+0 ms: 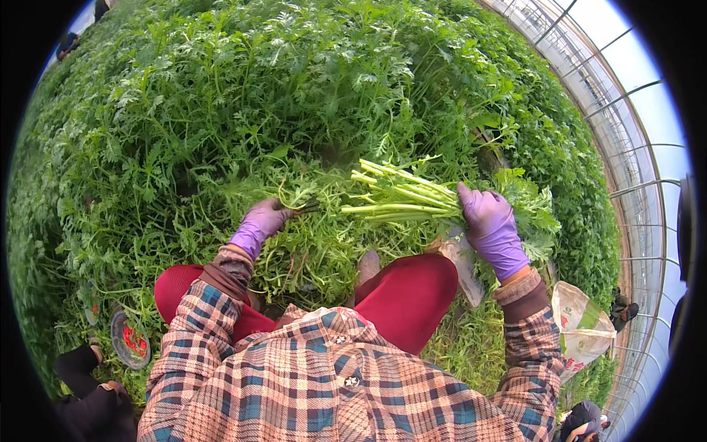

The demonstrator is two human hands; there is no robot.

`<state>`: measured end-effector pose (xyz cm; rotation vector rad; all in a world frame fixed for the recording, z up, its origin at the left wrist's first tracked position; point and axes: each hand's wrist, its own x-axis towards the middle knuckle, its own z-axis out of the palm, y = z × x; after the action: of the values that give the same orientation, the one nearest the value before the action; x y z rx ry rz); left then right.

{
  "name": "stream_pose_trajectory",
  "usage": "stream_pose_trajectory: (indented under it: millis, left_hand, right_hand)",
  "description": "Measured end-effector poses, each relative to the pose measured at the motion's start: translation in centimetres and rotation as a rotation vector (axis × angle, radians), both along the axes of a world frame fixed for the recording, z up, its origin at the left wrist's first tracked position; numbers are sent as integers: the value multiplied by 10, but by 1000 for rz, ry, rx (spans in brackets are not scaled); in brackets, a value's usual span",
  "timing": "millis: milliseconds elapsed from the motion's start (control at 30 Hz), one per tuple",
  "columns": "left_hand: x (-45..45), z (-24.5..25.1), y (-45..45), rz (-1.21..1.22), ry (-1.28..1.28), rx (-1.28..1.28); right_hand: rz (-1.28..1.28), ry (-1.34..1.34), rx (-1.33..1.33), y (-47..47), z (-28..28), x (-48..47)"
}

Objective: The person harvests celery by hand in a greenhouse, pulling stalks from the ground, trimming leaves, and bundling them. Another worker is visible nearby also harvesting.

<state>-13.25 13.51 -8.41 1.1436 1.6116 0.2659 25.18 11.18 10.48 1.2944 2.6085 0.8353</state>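
Observation:
My right hand [489,224], in a purple glove, is closed round a bunch of leafy green stalks [409,201]. The pale cut ends point left and the leaves hang out to the right of the hand. My left hand [265,221], gloved the same way, holds a small dark tool [307,207], its kind not clear, and a thin curled green sprig [293,198] lies against its fingers. The two hands are apart, above a layer of loose leaves and stems [309,248] between my knees.
Dense leafy plants [276,83] stand ahead and to both sides. A round basin [122,353] with red items sits at lower left, by a person in dark clothes [94,409]. At right are a white printed sack [580,337], another person [582,420] and the greenhouse frame [635,188].

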Motion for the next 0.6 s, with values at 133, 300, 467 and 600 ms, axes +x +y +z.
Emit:
stream_pose_trajectory:
  millis: [133, 300, 467, 600]
  left_hand:
    - [32, 34, -8, 154, -735, 245]
    - [72, 69, 0, -375, -433, 386]
    - [13, 16, -4, -288, 532, 160]
    - [-5, 21, 9, 327, -488, 24]
  right_hand:
    - [34, -71, -30, 5, -5, -14]
    - [95, -125, 4, 5, 1, -29]
    - [140, -139, 70, 1, 22, -10]
    - [242, -134, 119, -2, 26, -9]
